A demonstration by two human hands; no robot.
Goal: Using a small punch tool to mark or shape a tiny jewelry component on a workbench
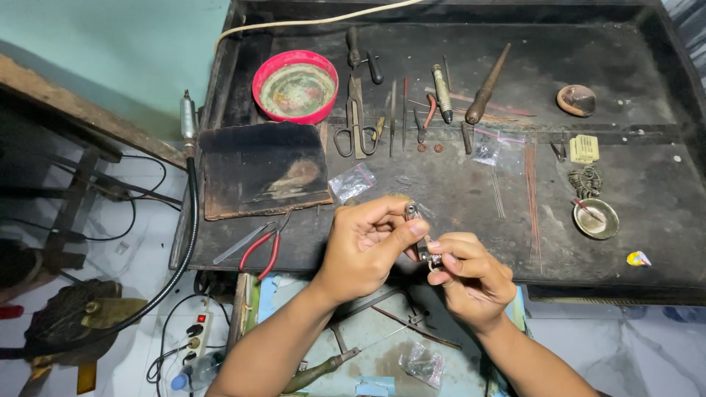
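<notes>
My left hand [368, 246] and my right hand [471, 276] meet above the front edge of a dark workbench [618, 242]. Together they pinch a small metal piece [421, 235], silver and thin. The left thumb and fingers grip its upper end, while the right fingertips close on its lower end. Its exact shape is partly hidden by the fingers.
Red-handled pliers [263, 246] lie left of my hands. A red bowl [295, 85], scissors [355, 117], files and awls sit at the back. A small metal dish [596, 218] is at right. A flexible shaft tool [188, 125] hangs off the bench's left side.
</notes>
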